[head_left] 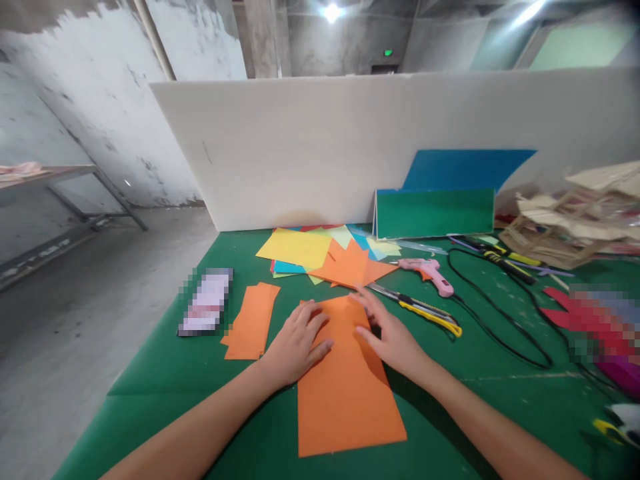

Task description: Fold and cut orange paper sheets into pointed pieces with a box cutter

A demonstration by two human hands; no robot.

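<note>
A sheet of orange paper (345, 400) lies on the green tabletop in front of me, its near edge toward me. My left hand (300, 340) rests on its left side, fingers stretched over the paper. At the upper right edge is my right hand (387, 330), fingers apart, the tips touching or just over the sheet. Left of the sheet lie several smaller orange paper pieces (250, 323). Beyond my hands, cut orange paper (345, 263) overlaps a yellow sheet (295, 247) and other coloured papers.
A yellow utility knife (430, 317) and a pink glue gun (430, 275) with a black cord lie right of centre. A phone (206, 301) is at left. Behind stand a green board (435, 213) and a white foam panel (300, 147). Red paper (590, 320) and a wooden model (555, 227) are at right.
</note>
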